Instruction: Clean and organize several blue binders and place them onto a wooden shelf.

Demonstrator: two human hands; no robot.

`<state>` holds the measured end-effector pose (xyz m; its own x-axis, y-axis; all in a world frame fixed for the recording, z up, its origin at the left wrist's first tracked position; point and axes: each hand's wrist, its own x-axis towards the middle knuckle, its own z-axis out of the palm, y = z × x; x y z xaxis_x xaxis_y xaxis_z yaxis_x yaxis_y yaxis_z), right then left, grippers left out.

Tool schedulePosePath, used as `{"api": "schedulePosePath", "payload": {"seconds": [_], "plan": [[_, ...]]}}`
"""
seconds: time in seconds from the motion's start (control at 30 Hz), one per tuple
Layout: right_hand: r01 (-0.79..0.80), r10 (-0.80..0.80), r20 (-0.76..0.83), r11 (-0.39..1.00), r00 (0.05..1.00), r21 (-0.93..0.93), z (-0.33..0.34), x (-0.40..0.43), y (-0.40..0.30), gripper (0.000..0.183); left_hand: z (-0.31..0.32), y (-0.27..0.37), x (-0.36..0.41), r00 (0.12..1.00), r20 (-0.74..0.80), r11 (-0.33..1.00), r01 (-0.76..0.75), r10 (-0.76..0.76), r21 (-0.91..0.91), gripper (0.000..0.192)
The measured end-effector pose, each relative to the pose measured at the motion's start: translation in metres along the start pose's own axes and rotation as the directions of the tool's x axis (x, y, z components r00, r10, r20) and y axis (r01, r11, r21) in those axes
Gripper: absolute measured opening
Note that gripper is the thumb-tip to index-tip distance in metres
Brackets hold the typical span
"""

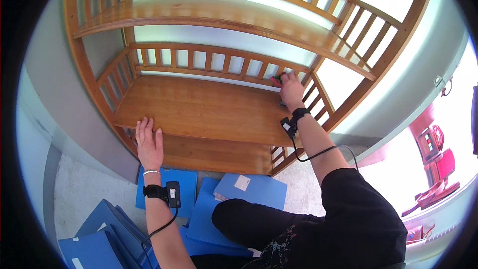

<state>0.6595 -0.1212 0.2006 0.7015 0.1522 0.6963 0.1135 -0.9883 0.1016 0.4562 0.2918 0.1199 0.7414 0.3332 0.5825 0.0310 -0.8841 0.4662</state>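
Observation:
My right hand (292,91) is at the back right corner of a wooden shelf board (201,104), by the slatted rail. Its fingers are closed over a small crumpled, cloth-like item (275,81) with red and green showing, mostly hidden by the hand. A greyish bit shows beneath the palm. At the board's front left edge, my left hand (150,147) rests with its fingertips on the wood and thumb apart, holding nothing. Both wrists carry a black strap with a small cabled device.
An upper shelf board (224,16) overhangs the one I reach onto, and a lower board (213,153) lies beneath. Blue file boxes (257,190) lie on the floor around my knee, with more blue boxes (108,228) at lower left. Red items (440,164) stand at far right.

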Motion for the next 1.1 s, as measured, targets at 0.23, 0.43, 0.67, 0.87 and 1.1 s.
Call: {"api": "schedulePosePath", "payload": {"seconds": [0.23,0.43,0.67,0.87,1.1], "plan": [[0.094,-0.079,0.194,0.993,0.978,-0.07,-0.007,-0.015,-0.001,0.023,0.002,-0.008,-0.001,1.0,-0.017,1.0,0.001,-0.001,0.026,0.038],[-0.089,0.134,0.301,0.984,0.944,-0.157,-0.015,-0.02,0.016,0.02,0.003,-0.003,-0.002,1.0,-0.013,1.0,0.011,-0.011,0.003,0.038],[-0.142,0.211,0.334,0.966,0.919,-0.217,0.004,-0.002,0.023,0.025,0.004,0.003,0.001,1.0,-0.009,0.999,0.024,-0.024,0.024,0.038],[-0.127,0.191,0.472,0.978,0.86,-0.164,-0.007,-0.005,0.029,0.026,0.006,-0.001,0.002,1.0,-0.028,0.999,-0.005,0.007,0.045,0.038],[0.068,-0.063,0.048,0.991,0.997,-0.118,-0.057,0.028,0.017,0.019,0.003,-0.006,-0.001,1.0,-0.002,1.0,-0.007,0.007,0.025,0.04]]}}
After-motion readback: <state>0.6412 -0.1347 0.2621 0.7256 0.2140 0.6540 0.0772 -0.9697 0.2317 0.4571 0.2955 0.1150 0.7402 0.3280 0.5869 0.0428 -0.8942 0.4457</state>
